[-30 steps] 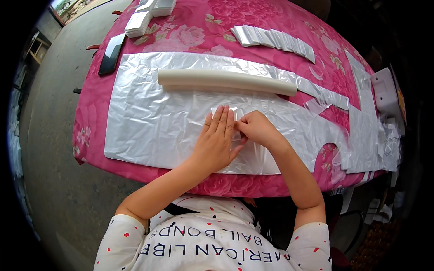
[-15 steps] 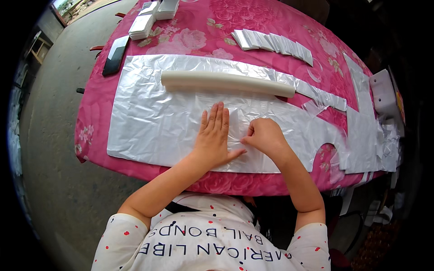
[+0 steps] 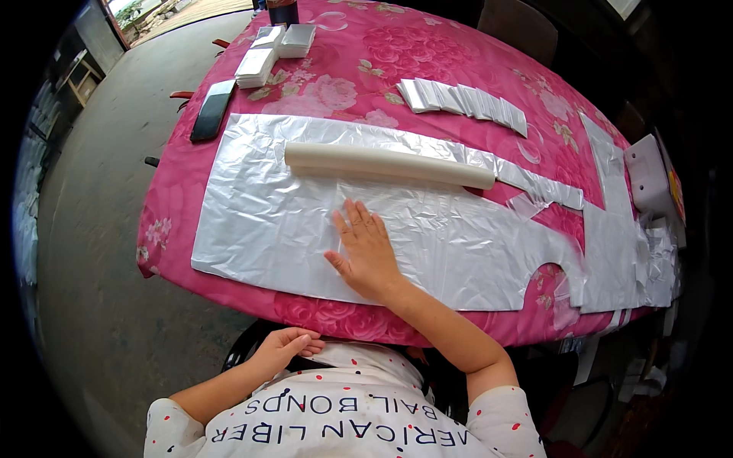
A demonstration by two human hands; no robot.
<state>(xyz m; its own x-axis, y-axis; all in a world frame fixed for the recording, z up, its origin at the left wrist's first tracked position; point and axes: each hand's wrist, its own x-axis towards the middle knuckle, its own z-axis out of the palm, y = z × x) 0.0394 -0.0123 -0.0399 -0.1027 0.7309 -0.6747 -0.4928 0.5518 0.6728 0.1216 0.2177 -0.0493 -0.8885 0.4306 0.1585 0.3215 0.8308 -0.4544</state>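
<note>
Head view: rests right hand (image 3: 366, 248), spread flat, on plastic sheet (image 3: 259, 214); has tube (image 3: 389, 165) just beyond its fingertips; holds left hand (image 3: 289, 348), loosely curled, near shirt (image 3: 336, 385).

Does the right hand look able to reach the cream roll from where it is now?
Probably yes: the right hand is spread on the silvery plastic sheeting, on the near side of the cream roll, with only sheeting visible between. The left hand is well back, out of the way.
</note>
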